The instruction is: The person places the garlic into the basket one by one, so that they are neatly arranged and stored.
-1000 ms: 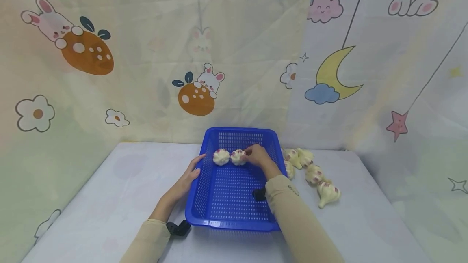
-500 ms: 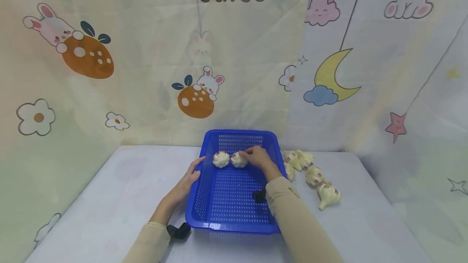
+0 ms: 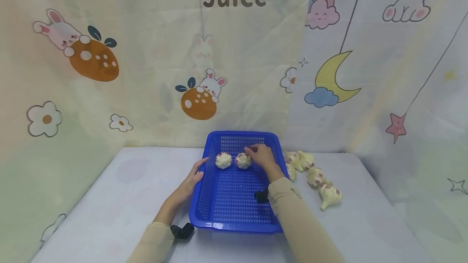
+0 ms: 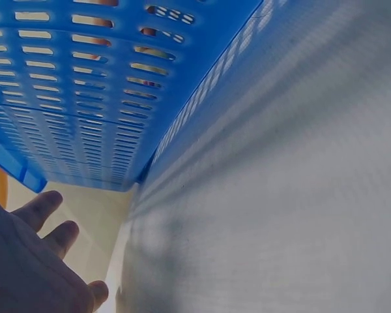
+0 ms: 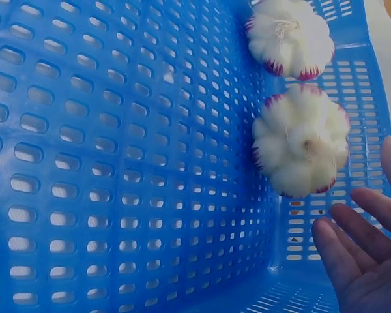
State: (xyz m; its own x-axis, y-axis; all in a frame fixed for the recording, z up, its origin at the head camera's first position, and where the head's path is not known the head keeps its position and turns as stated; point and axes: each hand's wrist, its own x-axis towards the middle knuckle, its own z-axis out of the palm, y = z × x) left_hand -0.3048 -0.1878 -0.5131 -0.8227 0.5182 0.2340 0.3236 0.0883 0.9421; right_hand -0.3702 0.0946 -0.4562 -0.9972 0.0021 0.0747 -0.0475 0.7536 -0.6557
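A blue perforated plastic basket [image 3: 239,227] stands on the table. At its far end lie two white garlic bulbs with purple streaks, a left bulb [image 3: 223,160] and a right bulb [image 3: 242,162], side by side. My right hand [image 3: 261,156] is inside the basket beside the right bulb. In the right wrist view its fingers [image 5: 362,244] are spread and apart from that garlic bulb [image 5: 303,142]. My left hand [image 3: 189,181] rests at the basket's left side, fingers loosely extended along the rim. The left wrist view shows its fingers [image 4: 60,236] near the outer wall [image 4: 85,104].
Right of the basket lie several more garlic bulbs with stems, including one nearest the front [image 3: 330,195]. A printed cloth backdrop [image 3: 248,72] rises behind the white table [image 3: 146,186]. Black wrist cameras sit near both sleeves.
The right hand has let go of the right garlic bulb and drawn slightly up and away from it. The left hand stays at the basket's side. The head view has shifted a little.
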